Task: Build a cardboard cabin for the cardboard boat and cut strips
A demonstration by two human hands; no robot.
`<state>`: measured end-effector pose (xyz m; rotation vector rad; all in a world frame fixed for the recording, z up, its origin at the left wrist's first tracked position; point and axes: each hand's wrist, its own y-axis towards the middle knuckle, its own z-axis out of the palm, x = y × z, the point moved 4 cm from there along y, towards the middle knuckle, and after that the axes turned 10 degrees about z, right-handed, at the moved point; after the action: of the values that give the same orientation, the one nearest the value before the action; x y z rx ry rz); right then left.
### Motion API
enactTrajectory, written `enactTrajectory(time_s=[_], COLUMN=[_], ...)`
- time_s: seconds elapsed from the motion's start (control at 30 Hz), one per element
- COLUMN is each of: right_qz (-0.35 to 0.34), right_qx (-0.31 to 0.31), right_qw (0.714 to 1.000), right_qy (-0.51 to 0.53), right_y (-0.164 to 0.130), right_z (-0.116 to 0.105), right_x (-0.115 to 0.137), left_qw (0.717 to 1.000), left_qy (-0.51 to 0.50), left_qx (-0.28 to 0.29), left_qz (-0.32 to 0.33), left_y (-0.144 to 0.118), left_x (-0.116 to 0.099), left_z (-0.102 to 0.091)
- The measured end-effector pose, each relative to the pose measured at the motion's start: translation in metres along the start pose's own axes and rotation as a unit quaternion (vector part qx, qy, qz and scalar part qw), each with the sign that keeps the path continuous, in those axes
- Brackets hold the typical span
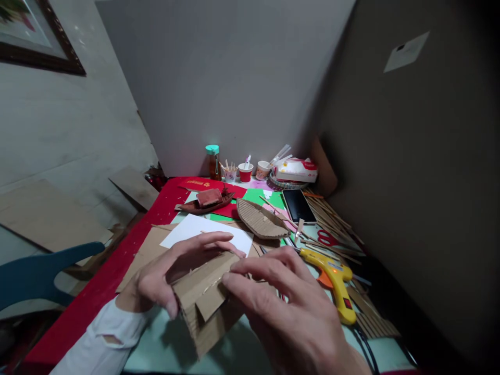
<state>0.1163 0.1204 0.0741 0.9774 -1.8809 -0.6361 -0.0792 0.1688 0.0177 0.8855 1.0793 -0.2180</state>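
Nearest to the camera is the right hand [291, 304], whose fingertips, close together, touch a folded corrugated cardboard piece [201, 284] beside its small flap [212, 303]; whether they pinch it, I cannot tell. The piece lies at seven o'clock from the middle of the view, held tilted above the pale green tabletop [152, 341]. The left hand [159, 277] is clamped on it, with the thumb at the left end and the fingers curved over the far side. Taking the piece as the centre of the clock, a yellow glue gun [328, 262] rests at three o'clock, and red-handled scissors [325, 238] at two. Between one and two lies a smartphone [299, 205]; at one, nearer, is a corrugated cardboard boat hull [261, 219]. At twelve come white paper [195, 232], then a brown model boat [209, 199], and farther back a bottle with a turquoise cap [214, 161].
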Motion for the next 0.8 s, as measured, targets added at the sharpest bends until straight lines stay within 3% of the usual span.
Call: enactTrajectory(time_s=[0.23, 0.57, 0.8], right_qz=[-0.024, -0.044, -0.065], right_qx=[-0.007, -0.001, 0.028], right_qw=[0.995, 0.989, 0.972], right_qy=[-0.096, -0.144, -0.224], right_y=[0.0, -0.022, -0.014], right_z=[0.003, 0.006, 0.009], right_x=[0.004, 0.0, -0.005], left_qw=[0.999, 0.998, 0.998], left_qy=[0.032, 0.063, 0.063], left_qx=[-0.008, -0.019, -0.02], left_qz=[0.006, 0.012, 0.0], left_y=[0.0, -0.001, -0.002], left_x=[0.001, 0.004, 0.007], left_z=[-0.003, -0.004, -0.004])
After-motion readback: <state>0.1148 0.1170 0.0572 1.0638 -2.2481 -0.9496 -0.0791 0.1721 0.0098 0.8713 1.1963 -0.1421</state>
